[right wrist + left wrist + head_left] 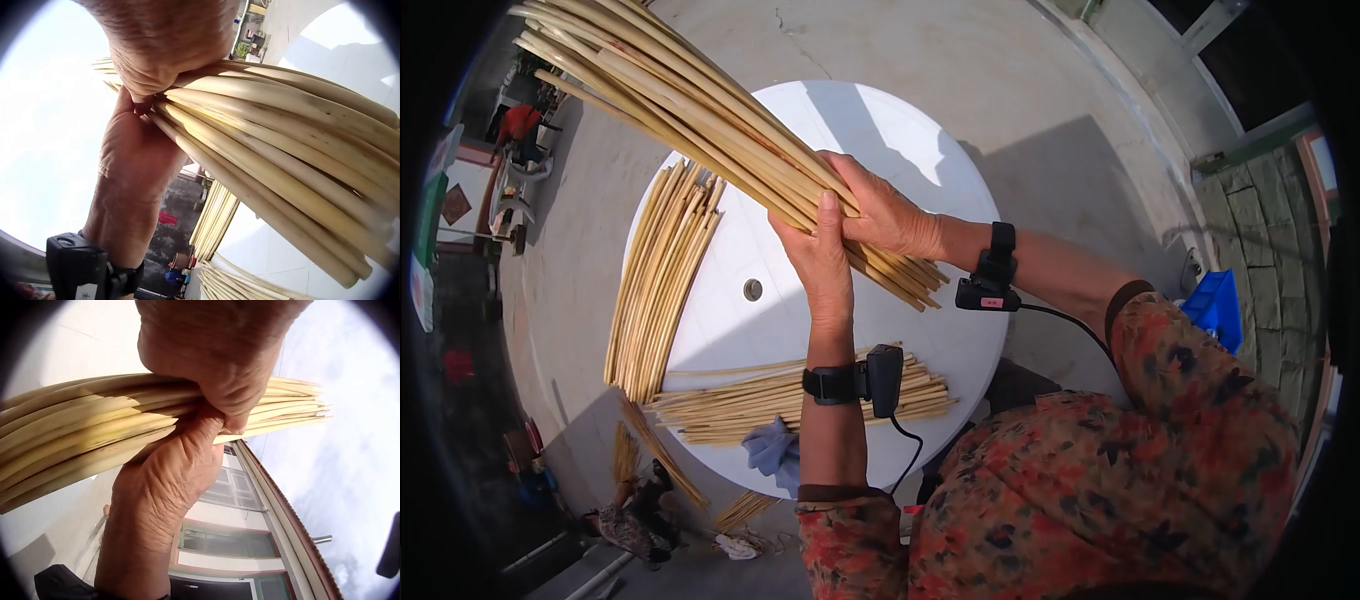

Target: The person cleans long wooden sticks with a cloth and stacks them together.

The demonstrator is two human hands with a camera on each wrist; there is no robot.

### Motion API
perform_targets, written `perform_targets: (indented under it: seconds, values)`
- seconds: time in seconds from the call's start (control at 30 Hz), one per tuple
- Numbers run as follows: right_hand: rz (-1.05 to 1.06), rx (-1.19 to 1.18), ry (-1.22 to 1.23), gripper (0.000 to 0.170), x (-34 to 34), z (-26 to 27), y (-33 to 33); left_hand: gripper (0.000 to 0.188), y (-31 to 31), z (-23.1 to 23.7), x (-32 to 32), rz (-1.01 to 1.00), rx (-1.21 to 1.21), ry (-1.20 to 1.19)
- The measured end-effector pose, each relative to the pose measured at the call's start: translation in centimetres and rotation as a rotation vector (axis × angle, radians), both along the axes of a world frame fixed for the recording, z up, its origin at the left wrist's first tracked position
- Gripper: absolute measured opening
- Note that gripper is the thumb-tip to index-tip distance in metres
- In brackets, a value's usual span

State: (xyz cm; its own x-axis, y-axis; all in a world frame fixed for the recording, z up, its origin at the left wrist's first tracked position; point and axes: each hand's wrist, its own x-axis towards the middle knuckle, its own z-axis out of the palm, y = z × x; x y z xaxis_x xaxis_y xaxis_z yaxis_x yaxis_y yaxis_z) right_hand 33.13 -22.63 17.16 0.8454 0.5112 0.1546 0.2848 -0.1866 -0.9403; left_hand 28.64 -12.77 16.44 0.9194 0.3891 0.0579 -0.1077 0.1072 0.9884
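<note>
Both hands grip one thick bundle of long, pale yellow sticks [690, 110], held slanting above a round white table [880, 130]. The left hand [818, 258] wraps the bundle from the near side, its thumb lying over the sticks. Right beside it, the right hand [890, 212] grips the same bundle closer to its short end. Most of the bundle's length reaches toward the upper left in the head view. In the right wrist view, thick stick ends [350, 275] fan out beyond the hands. Where the hands meet, they hide the sticks between them.
A sheaf of similar sticks [662, 280] lies along the table's left side, and another pile [800, 395] at the near edge. By that pile is a grey-blue cloth [773, 450]. More sticks [665, 455] are below the table edge. A blue container [1215, 308] stands at right.
</note>
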Motion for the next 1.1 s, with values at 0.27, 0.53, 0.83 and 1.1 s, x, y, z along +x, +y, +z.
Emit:
perform_targets:
  seconds: [0.27, 0.53, 0.83, 1.1]
  values:
    - [0.086, 0.276, -0.438, 0.074, 2.2, 2.5, 1.7, 0.064, 2.1, 3.6, 0.9, -0.02, 0.23, -0.265]
    - [0.161, 0.191, -0.251, 0.076, 1.1, -3.0, 1.2, 0.077, 2.2, -2.3, -0.4, -0.003, 0.148, -0.102]
    - [0.203, 0.302, -0.303, 0.084, 0.8, -1.0, 1.4, 0.055, 2.4, 1.1, -1.5, 0.008, 0.105, -0.137]
    - [0.206, 0.195, -0.233, 0.09, 0.4, 0.5, 0.7, 0.067, 4.7, 2.9, -2.7, -0.034, 0.118, -0.137]
